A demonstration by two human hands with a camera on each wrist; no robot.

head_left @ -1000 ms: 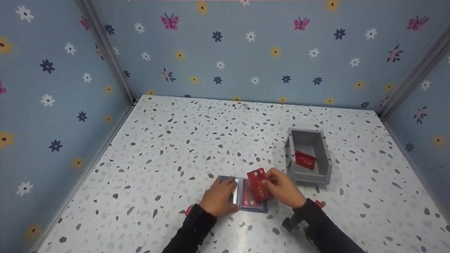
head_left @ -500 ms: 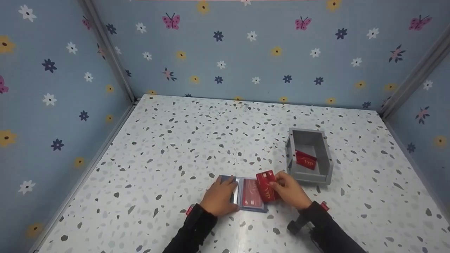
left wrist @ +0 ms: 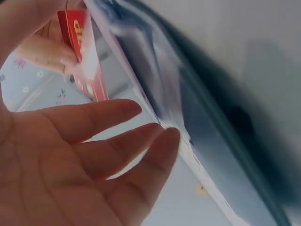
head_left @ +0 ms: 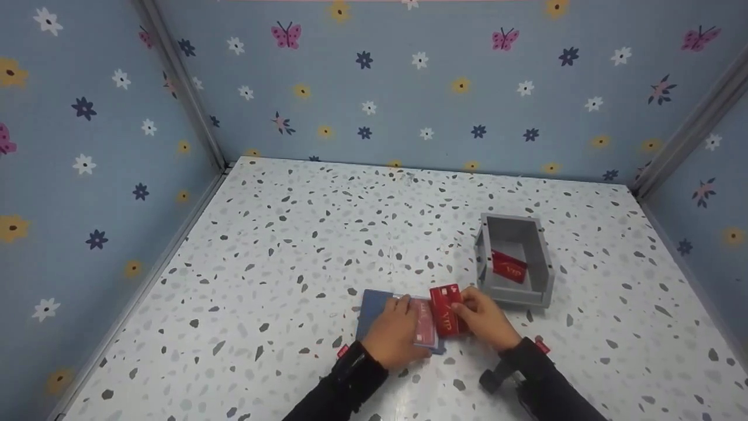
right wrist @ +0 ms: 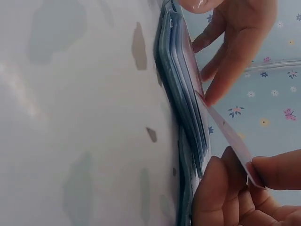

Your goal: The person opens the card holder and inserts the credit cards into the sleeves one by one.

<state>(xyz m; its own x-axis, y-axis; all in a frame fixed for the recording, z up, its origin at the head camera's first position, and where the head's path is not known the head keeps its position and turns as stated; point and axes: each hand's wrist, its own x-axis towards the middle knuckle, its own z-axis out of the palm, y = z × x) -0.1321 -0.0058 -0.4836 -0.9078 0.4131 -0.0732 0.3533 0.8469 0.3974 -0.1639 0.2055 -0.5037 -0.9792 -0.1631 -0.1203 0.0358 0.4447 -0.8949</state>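
A blue card holder [head_left: 372, 309] lies spread on the table, its clear sleeve showing a red card [head_left: 426, 327] on the right side. My left hand [head_left: 397, 332] rests over the sleeve pages with fingers extended. In the left wrist view those fingertips [left wrist: 170, 141] touch the page edge. Between thumb and fingers, my right hand [head_left: 489, 320] pinches a red VIP card [head_left: 445, 309], tilted beside the holder's right edge. The right wrist view shows this card [right wrist: 230, 134] edge-on, its far end by the stacked sleeves [right wrist: 188, 94].
A grey open-topped box [head_left: 515, 296] stands behind my right hand, with another red VIP card [head_left: 508, 267] inside. Flower-patterned panels [head_left: 409, 88] enclose the speckled white table [head_left: 292, 234] at the back and sides.
My left hand has shifted right, from the left side of the holder onto the right-hand sleeves, uncovering the blue left side. My right hand has drawn the VIP card rightward, off the sleeve.
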